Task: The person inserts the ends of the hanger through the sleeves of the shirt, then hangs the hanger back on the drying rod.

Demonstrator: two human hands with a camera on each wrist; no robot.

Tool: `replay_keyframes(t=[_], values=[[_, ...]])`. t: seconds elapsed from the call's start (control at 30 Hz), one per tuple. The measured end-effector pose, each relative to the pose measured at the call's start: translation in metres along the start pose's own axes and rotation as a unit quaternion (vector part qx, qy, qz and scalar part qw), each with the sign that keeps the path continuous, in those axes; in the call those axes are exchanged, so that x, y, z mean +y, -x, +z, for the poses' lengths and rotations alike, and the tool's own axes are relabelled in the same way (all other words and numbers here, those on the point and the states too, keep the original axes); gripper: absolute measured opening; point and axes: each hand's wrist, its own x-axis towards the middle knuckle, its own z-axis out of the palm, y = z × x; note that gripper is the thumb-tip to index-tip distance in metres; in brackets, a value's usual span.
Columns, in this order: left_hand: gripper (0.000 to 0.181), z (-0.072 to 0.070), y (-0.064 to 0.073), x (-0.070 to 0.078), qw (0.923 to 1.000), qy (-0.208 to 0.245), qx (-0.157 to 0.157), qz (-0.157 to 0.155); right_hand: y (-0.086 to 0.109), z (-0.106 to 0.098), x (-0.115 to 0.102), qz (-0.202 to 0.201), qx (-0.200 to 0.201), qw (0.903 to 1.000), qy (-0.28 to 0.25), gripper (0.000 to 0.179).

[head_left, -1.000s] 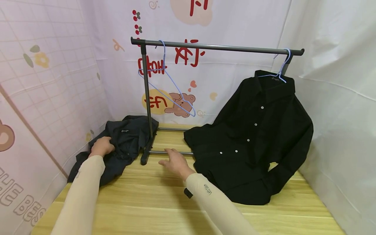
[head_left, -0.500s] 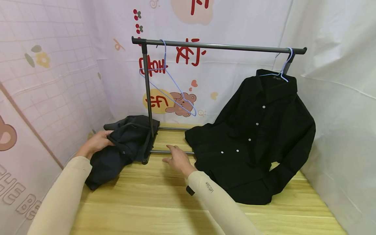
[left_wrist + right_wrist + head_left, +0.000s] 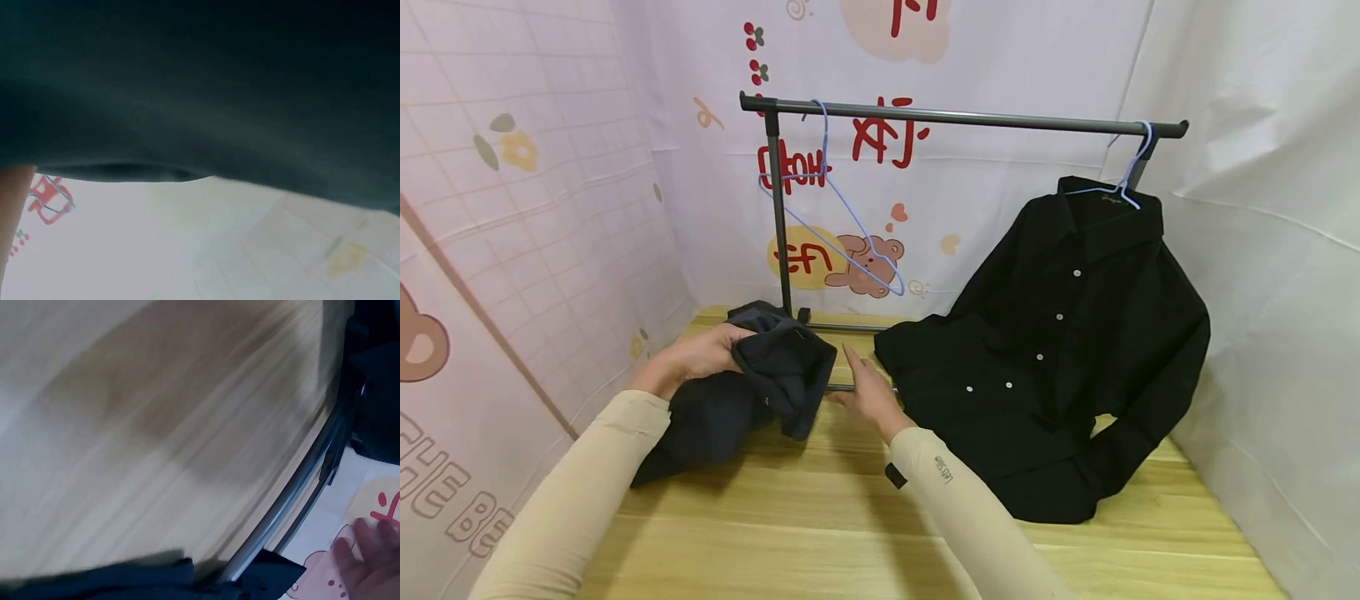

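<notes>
Navy garment (image 3: pixel 715 421), a single one, bunches in soft matte folds over the wood-grain table (image 3: pixel 760 542) at eight o'clock, its upper part gripped by the left hand (image 3: pixel 700 354). The right hand (image 3: pixel 874 396), fingers extended, is near at six. Two thin blue hangers (image 3: pixel 826 142) hook over one dark tubular rack (image 3: pixel 985 119); the three-o'clock one bears a white-buttoned black shirt (image 3: pixel 1112 308).

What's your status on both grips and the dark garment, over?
Left grip holding dark garment, bunched. Right grip empty, open. Rack post behind garment, possible snag.
</notes>
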Motion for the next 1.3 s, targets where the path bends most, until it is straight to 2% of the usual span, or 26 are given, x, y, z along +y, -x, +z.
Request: replay_keyframes(t=[0.13,0.23,0.37,0.43,0.47,0.53,0.63,0.73,0.8,0.87,0.93,1.0,1.07,1.17,1.23,1.3], values=[[0.012,0.005,-0.006,0.006,0.9996,0.021,-0.011,-0.012,-0.002,-0.006,0.003,-0.065,0.012,0.9973,-0.032,0.084],[0.013,0.008,-0.008,0.005,0.9988,0.027,-0.01,-0.04,-0.001,-0.012,0.002,-0.109,0.019,0.991,-0.076,0.059],[0.02,0.012,-0.013,0.001,0.9979,0.016,0.004,-0.062,0.003,-0.022,0.002,-0.117,0.043,0.9794,-0.159,0.023],[0.024,0.013,-0.016,-0.001,0.998,0.011,0.018,-0.06,0.004,-0.028,0.004,-0.11,0.055,0.9726,-0.197,0.015],[0.026,0.014,-0.017,-0.002,0.9979,0.012,0.023,-0.059,0.004,-0.031,0.005,-0.104,0.057,0.9722,-0.202,0.012],[0.031,0.016,-0.02,-0.001,0.9981,0.02,0.026,-0.052,0.002,-0.035,0.007,-0.087,0.043,0.9769,-0.191,0.019],[0.032,0.02,-0.028,0.005,0.9983,0.037,0.008,-0.043,0.0,-0.036,0.011,-0.074,0.016,0.9894,-0.124,0.047],[0.026,0.025,-0.035,0.013,0.9986,0.043,-0.013,-0.027,0.0,-0.033,0.017,-0.069,0.02,0.9936,-0.088,0.062],[0.022,0.027,-0.037,0.018,0.9987,0.041,-0.022,-0.018,0.0,-0.031,0.02,-0.066,0.047,0.9906,-0.11,0.06],[0.019,0.028,-0.039,0.022,0.9987,0.042,-0.026,-0.014,0.0,-0.032,0.022,-0.062,0.057,0.9843,-0.155,0.066],[0.02,0.03,-0.04,0.026,0.9983,0.048,-0.03,-0.014,-0.001,-0.033,0.024,-0.057,0.048,0.9784,-0.193,0.08],[0.019,0.032,-0.042,0.029,0.9981,0.051,-0.031,-0.014,-0.002,-0.035,0.026,-0.055,0.019,0.9767,-0.207,0.088],[0.019,0.033,-0.044,0.031,0.9979,0.056,-0.03,-0.014,-0.001,-0.038,0.027,-0.061,-0.013,0.979,-0.194,0.081],[0.019,0.036,-0.046,0.033,0.9978,0.062,-0.018,-0.017,0.005,-0.046,0.028,-0.075,-0.043,0.9789,-0.185,0.048],[0.022,0.038,-0.047,0.033,0.9972,0.071,0.001,-0.023,0.011,-0.055,0.031,-0.077,-0.044,0.976,-0.199,0.027],[0.024,0.039,-0.05,0.031,0.9962,0.078,0.022,-0.031,0.016,-0.065,0.036,-0.072,-0.034,0.9685,-0.236,0.02]])
